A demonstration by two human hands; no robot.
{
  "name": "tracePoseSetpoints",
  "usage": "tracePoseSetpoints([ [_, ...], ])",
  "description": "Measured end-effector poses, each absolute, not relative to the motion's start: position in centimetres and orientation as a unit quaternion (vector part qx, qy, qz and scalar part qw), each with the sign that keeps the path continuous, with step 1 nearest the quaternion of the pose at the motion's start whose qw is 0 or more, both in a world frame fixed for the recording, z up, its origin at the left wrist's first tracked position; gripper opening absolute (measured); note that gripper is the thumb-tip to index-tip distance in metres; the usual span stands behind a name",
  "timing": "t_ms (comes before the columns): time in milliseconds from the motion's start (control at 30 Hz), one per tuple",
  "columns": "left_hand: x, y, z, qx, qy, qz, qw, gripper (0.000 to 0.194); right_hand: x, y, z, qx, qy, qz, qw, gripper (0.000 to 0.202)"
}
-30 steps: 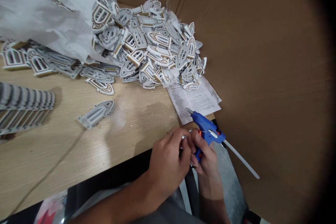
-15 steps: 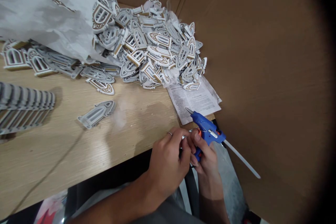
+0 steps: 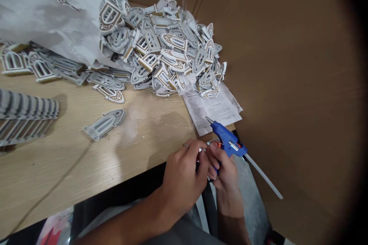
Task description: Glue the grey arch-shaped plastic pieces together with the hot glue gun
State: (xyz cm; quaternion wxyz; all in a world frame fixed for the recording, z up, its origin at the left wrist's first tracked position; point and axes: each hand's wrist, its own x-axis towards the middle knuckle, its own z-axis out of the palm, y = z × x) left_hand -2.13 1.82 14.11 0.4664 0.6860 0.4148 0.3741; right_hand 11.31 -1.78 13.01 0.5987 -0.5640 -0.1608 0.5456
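My right hand (image 3: 227, 172) is wrapped round the handle of a blue hot glue gun (image 3: 227, 138), beyond the table's front edge. Its metal nozzle points up and left over a printed sheet, and a long pale glue stick (image 3: 263, 175) sticks out of its back. Close against that hand, my left hand (image 3: 185, 178) has its fingers pinched together. A bit of something white shows at its fingertips, but the fingers hide what it is. A grey arched window piece (image 3: 105, 124) lies alone on the table (image 3: 138, 157), left of my hands.
Many white, grey and gold window pieces (image 3: 172, 49) are heaped at the back, partly under white paper (image 3: 57, 26). A neat row of similar pieces (image 3: 25, 118) stands at the left. A printed sheet (image 3: 214, 109) lies near the right corner, beside a brown cardboard wall (image 3: 281, 84).
The glue gun has tilted slightly, its nozzle shifting a little right and its glue stick's end dipping. My right fingers have closed a little further round the handle. My left hand stays almost still.
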Motion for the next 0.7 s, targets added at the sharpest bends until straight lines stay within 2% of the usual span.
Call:
tracePoseSetpoints([
  [433,-1.95,1.90,13.98,0.691,0.412,0.381,0.455,0.017,11.58,-1.75,12.87,-0.570,-0.156,0.550,0.590,0.061],
  [700,-2.04,1.75,14.06,0.695,0.415,0.372,0.455,0.017,11.79,-1.99,12.51,-0.590,-0.177,0.551,0.563,0.077],
])
